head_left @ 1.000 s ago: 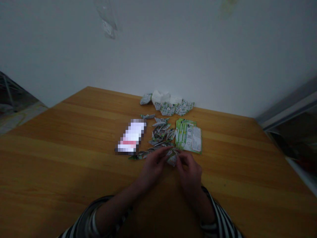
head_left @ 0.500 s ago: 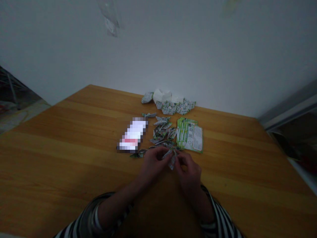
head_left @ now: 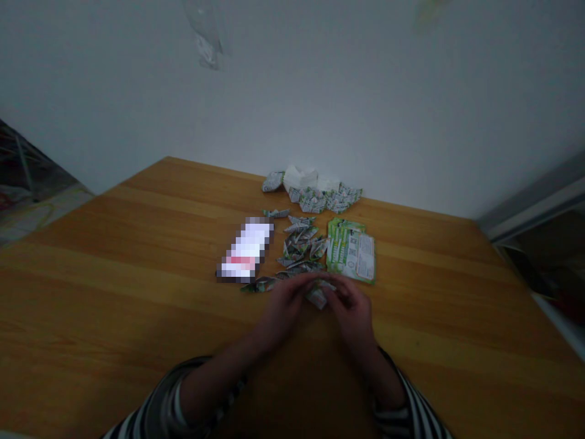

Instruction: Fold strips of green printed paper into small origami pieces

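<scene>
As the left hand (head_left: 284, 311) and right hand (head_left: 351, 314) close together on a small folded paper piece (head_left: 319, 298), a heap of similar folded pieces (head_left: 299, 247) sits at their twelve o'clock on the wooden worktop (head_left: 137, 244), with green printed sheets (head_left: 351, 251) at one o'clock.

A home room, with a wooden table (head_left: 137, 292) against a white wall (head_left: 292, 91).

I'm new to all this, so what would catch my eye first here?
The left hand and right hand meet at the wooden table, holding a small folded paper piece. Beyond lies a heap of folded pieces, with green printed sheets to its right, a blurred white object to its left.
</scene>
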Available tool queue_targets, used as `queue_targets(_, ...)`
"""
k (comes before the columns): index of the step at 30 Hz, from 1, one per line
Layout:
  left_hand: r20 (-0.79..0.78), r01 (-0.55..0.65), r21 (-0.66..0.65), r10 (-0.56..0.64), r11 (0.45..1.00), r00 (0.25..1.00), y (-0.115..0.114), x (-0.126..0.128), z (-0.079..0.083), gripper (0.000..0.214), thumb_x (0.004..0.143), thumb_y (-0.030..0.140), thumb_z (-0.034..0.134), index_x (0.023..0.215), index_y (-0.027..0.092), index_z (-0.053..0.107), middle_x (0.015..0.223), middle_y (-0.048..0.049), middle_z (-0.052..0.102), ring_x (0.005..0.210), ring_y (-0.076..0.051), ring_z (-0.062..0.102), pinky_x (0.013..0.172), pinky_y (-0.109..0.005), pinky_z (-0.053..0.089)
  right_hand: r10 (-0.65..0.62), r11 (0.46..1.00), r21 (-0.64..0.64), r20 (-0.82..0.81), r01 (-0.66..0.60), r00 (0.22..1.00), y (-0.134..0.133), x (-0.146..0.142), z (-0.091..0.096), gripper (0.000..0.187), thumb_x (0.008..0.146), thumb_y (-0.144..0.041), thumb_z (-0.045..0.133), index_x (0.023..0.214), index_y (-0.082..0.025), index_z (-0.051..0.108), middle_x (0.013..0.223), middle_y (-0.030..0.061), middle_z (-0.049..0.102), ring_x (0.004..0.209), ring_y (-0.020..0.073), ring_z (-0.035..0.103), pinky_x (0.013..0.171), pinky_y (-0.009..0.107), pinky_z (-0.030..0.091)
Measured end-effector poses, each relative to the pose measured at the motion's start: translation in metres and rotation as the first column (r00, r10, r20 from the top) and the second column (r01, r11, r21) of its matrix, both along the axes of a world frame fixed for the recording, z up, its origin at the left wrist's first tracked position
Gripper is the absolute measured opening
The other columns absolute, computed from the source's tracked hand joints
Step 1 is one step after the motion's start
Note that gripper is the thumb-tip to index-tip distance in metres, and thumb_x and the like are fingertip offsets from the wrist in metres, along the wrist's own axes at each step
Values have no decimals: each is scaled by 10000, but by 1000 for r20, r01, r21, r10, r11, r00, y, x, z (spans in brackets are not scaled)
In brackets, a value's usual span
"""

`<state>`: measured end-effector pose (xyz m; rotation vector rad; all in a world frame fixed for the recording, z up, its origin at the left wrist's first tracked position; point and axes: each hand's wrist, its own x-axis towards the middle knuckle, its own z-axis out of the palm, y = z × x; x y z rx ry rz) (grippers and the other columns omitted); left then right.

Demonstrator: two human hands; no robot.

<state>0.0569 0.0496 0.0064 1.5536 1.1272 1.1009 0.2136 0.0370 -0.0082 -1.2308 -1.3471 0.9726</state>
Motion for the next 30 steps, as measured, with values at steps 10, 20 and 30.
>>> queue_targets(10,-94,38,-98,-48,994,994,0,-2,7,265,916,290,498,975,187,736,872,-41,765,779,-199,702,729,-278,536,-22,997,-71,-133,13,991,3,5,0,144,781,-311,671,764,-179,726,565,1,689,476,151,625,467,243,515)
queue_targets(20,-121,46,48,-39,998,992,5,-9,-3,354,798,114,624,1111,253,714,1154,-47,716,1058,-230,673,965,-368,499,288,954,-26,-194,-299,938,14,17,1,476,784,-245,687,1251,-251,595,1313,97,614,1195,237,599,918,397,546)
queue_targets(30,359,114,-308,4,945,934,6,-5,-4,252,698,194,759,947,153,752,1027,-103,757,935,-249,719,874,-392,564,301,953,63,-89,-296,950,7,19,3,374,796,-103,549,1112,-237,697,1286,85,633,1227,242,569,980,437,502)
